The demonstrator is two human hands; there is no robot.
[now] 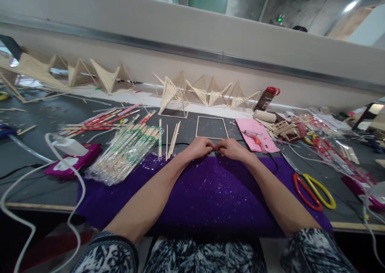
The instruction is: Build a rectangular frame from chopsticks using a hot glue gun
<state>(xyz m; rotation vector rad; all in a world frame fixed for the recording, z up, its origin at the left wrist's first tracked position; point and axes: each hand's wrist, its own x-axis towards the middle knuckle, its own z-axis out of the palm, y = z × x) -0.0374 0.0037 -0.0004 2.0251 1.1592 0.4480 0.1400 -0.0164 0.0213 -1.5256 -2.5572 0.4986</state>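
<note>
My left hand (pixel 202 147) and my right hand (pixel 231 148) meet at the upper edge of a purple cloth (pixel 210 188), fingertips pinched close together. Whatever lies between the fingers is too small to make out. Just beyond them a thin wooden stick frame (pixel 210 117), four-sided, lies flat on the dark table. Loose sticks (pixel 173 139) rest left of my left hand. To the right, a glue gun (pixel 254 136) lies on a pink sheet (pixel 249 125).
Bagged chopsticks (pixel 129 148) and a magenta power strip (pixel 73 162) lie left. Scissors (pixel 314 192) with red and yellow handles lie right. Twisted stick models (pixel 173 94) line the wall, beside a dark bottle (pixel 266 98). White cables (pixel 80 180) cross the left side.
</note>
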